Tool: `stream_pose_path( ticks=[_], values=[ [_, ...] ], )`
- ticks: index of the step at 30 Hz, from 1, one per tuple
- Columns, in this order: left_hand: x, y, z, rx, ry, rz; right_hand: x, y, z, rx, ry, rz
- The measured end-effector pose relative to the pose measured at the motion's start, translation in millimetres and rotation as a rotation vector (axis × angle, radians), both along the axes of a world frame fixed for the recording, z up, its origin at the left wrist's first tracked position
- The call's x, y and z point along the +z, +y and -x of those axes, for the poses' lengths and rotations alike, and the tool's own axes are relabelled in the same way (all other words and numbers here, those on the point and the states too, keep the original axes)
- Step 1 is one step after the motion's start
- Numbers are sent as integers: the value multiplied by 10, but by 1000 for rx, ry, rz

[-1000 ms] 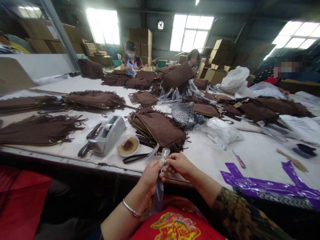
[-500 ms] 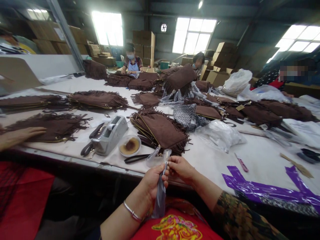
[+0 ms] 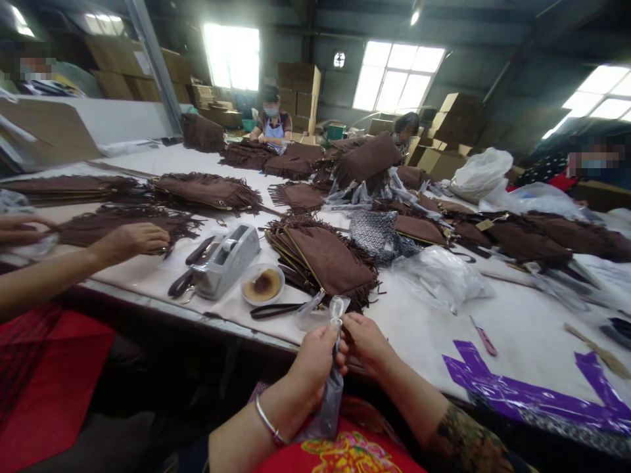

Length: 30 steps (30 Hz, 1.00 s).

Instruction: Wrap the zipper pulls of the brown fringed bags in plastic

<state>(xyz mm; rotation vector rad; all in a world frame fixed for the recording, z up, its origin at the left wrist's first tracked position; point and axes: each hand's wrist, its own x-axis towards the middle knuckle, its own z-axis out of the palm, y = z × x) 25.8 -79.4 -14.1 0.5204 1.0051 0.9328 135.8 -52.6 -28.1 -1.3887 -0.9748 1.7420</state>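
Observation:
My left hand (image 3: 315, 358) is closed around a narrow clear plastic sleeve (image 3: 329, 401), whose lower end hangs over my red apron. A pale or metallic ring-like piece shows at the sleeve's top; I cannot tell exactly what it is. My right hand (image 3: 367, 341) pinches the same sleeve near that top end. Just beyond my hands lies a stack of brown fringed pouches (image 3: 340, 259) with gold zips. Beside it are a dark wrist strap (image 3: 276, 311) and a white bowl (image 3: 280, 293) holding a round tan sponge with a dark centre.
A grey tape dispenser (image 3: 229, 263) stands left of the bowl. A co-worker's hand (image 3: 131, 242) rests on another brown pouch at left. To the right lie crumpled plastic bags (image 3: 446, 279), a pink cutter (image 3: 486, 340) and purple film (image 3: 522, 387). More pouches are piled behind.
The view has swung slightly left. My hands keep hold of the sleeve in much the same pose. The co-worker's hand has moved right across the pouch, and a second hand now shows.

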Motion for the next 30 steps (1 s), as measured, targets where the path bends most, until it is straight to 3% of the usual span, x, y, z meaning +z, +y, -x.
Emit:
stream_pose_path(
  ticks=[7,13,17,22,30],
  values=[
    [-120,19,159,-93,532,-573,98,-197,-106,-136,45,-56],
    [-123,181,302,11,467,-386,17,-177,-132,-107,118,-52],
    [-89,216,245,11,571,-488,-4,-170,-139,-71,-72,-189],
    [-100,245,225,8,631,-486,22,-146,-142,-22,-282,-313],
    [-93,330,281,41,624,-355,8,-112,-206,-17,-443,-289]
  ],
)
